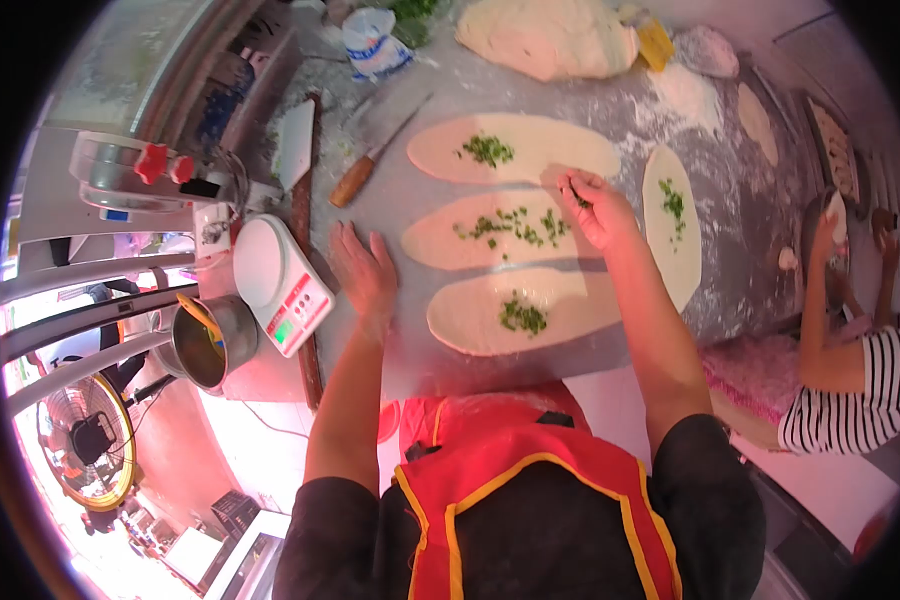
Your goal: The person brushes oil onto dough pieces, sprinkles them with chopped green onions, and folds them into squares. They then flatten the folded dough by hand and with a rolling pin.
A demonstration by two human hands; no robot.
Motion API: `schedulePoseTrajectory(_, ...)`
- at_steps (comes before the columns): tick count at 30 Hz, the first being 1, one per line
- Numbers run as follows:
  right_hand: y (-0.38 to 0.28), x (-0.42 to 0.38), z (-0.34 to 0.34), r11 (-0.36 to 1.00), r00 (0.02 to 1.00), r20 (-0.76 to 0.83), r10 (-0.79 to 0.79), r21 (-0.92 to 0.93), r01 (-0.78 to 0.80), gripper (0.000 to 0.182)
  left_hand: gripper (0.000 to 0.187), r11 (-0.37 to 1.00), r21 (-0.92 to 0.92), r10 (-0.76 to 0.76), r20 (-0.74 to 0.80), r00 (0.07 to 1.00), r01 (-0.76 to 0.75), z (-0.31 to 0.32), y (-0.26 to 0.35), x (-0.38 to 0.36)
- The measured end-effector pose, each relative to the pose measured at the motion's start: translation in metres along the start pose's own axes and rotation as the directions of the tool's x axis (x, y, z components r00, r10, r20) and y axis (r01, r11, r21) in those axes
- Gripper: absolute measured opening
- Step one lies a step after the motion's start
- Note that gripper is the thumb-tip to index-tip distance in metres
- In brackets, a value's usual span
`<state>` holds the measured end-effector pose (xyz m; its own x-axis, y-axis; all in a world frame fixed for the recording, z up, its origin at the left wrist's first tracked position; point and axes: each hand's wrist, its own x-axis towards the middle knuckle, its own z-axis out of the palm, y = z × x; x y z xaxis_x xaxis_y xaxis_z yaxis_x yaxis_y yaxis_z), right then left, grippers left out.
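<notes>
Several long, flat dough sheets lie on the floured table, each with chopped green onion on it. My right hand [598, 208] is pinched over the right ends of the upper sheet [560, 145] and the middle sheet [430, 235], with bits of chopped green onion between the fingers. Green pieces are spread along the middle sheet, while the lower sheet [465, 315] carries a small heap. Another sheet [660, 265] lies crosswise at the right. My left hand [364, 270] rests open on the table, left of the sheets and beside the kitchen scale [270, 270].
A knife [355, 180] with a wooden handle lies above my left hand. Behind the sheets sit a large dough lump [540, 40], a flour pile [682, 98] and a plastic bag [373, 45]. A metal pot [235, 335] stands at left. A co-worker in striped sleeves [860, 390] works at right.
</notes>
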<state>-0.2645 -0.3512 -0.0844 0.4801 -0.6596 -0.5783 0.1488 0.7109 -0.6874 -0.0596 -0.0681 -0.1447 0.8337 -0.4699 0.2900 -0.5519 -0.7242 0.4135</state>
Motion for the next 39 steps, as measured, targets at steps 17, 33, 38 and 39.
schedulePoseTrajectory(17, -0.091, 0.219, 0.311, 0.968, 0.997, 0.028, -0.072, 0.244, 0.062, 0.059, 0.052, 0.995, 0.009, -0.096, 0.120, 0.988, 0.095, -0.016, 0.013, 0.010)
schedulePoseTrajectory(33, -0.062, 0.111, 0.166, 0.839, 0.892, 0.442, -0.094, -0.447, 0.310, 0.050, 0.051, 0.996, -0.002, -0.086, 0.105, 0.991, 0.087, -0.018, 0.017, 0.011)
schedulePoseTrajectory(38, 0.026, 0.042, 0.073, -0.247, 0.623, 0.746, -0.236, -0.666, 0.704, 0.057, 0.051, 0.997, 0.010, -0.083, 0.090, 0.992, 0.083, -0.017, 0.018, 0.008)
schedulePoseTrajectory(39, 0.035, 0.031, 0.073, -0.299, 0.599, 0.771, -0.217, -0.637, 0.711, 0.058, 0.051, 0.997, 0.016, -0.080, 0.086, 0.993, 0.079, -0.016, 0.018, 0.007)
